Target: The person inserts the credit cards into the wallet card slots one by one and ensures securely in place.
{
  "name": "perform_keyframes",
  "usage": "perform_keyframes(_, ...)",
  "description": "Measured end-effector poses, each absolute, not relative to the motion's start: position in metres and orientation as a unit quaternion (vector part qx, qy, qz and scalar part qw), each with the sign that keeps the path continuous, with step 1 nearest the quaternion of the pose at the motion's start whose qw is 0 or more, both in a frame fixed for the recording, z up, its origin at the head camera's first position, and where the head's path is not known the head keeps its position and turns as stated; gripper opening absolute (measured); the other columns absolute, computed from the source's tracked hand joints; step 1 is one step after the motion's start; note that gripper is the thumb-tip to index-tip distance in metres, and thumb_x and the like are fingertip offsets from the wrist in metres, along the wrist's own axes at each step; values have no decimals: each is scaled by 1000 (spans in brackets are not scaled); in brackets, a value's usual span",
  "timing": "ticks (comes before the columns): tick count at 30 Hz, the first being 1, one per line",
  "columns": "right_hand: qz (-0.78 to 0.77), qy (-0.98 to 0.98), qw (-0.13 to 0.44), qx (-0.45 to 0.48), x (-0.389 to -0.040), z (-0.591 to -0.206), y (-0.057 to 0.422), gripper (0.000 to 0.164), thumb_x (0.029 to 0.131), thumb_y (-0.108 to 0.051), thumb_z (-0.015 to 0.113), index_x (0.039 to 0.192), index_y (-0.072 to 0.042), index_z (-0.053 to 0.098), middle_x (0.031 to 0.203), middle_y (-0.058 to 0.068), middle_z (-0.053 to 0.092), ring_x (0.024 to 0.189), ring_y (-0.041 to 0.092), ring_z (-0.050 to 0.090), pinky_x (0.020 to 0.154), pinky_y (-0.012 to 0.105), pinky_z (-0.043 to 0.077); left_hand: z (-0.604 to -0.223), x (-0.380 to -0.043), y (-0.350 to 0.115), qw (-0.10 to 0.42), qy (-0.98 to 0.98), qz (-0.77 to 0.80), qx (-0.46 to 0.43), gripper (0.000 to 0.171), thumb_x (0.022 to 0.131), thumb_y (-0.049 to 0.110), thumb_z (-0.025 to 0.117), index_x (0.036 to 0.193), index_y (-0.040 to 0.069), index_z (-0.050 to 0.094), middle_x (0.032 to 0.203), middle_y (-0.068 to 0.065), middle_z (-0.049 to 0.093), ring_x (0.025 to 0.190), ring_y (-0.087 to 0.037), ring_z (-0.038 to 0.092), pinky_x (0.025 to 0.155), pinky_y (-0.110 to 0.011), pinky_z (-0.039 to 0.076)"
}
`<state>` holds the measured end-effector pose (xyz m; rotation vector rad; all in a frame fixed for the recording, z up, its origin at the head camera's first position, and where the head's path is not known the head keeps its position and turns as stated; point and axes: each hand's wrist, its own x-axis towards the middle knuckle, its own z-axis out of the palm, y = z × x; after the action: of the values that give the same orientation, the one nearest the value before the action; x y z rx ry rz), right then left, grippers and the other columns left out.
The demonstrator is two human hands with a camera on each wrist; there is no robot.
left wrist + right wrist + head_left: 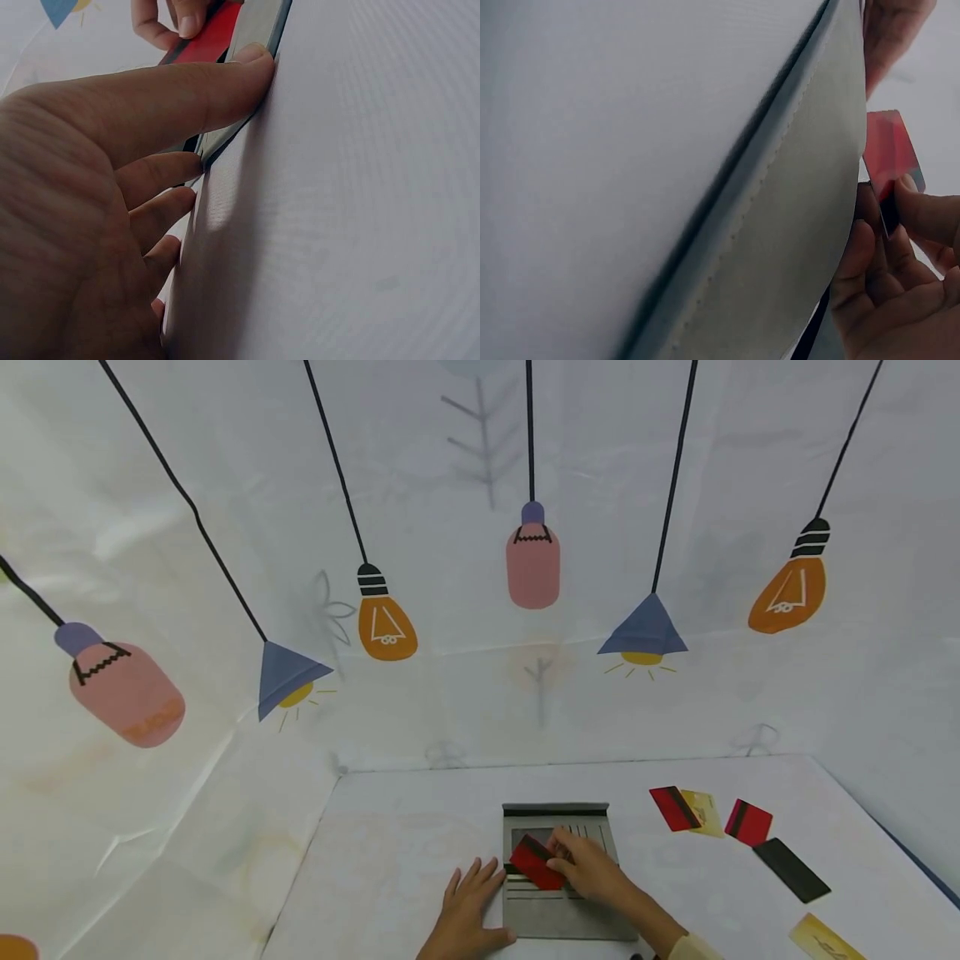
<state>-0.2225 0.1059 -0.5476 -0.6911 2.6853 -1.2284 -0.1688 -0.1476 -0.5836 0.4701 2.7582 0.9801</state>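
Note:
A grey open wallet with stitched edges and card slots lies on the white table. My right hand pinches a red card with a black stripe between thumb and fingers, over the middle of the wallet. In the right wrist view the card stands up from the thumb and fingertips, beside the wallet's pale flap. My left hand rests at the wallet's left side with fingers spread. Its thumb touches the wallet's near left edge in the left wrist view.
Right of the wallet lie a red card overlapping a yellow card, another red card, a black card-shaped piece and a yellow card. A white sheet printed with lamps hangs behind the table.

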Motion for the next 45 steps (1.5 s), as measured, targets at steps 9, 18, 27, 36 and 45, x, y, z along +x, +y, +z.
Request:
perform_keyframes(9,-372,893,46,-250,-227,-547,106,11,93,-14,69,103,-17,67,92,-3,71,80,5,62,66,24,52,-584,-169,-148,78,931,319,162,87,71,47,86,146,17,53,158,-7,42,150,-39,29,118,-68,12)
perform_keyframes(18,-367,888,63,-271,-229,-545,103,11,93,-13,69,103,-15,69,92,-2,73,81,7,65,67,26,53,-580,-167,-147,79,930,322,159,87,71,46,86,146,16,53,159,-7,42,150,-40,29,118,-69,11)
perform_keyframes(27,-373,882,90,-273,-231,-547,102,9,94,-14,68,103,-16,69,92,-4,72,81,5,64,67,27,54,-579,-166,-145,77,931,321,157,88,71,46,86,146,17,52,159,-6,41,150,-39,29,119,-68,11)
perform_keyframes(36,-370,881,99,-276,-233,-550,101,7,94,-14,68,101,-15,70,91,-4,72,79,3,62,67,27,53,-581,-166,-146,75,930,322,159,88,71,45,86,146,16,52,158,-7,42,150,-39,29,119,-68,11)
perform_keyframes(45,-375,879,112,-273,-236,-553,101,7,94,-15,68,100,-14,72,91,-6,70,79,2,60,66,26,51,-581,-166,-147,69,930,321,164,87,71,44,86,147,16,51,159,-6,41,150,-38,29,119,-67,11)
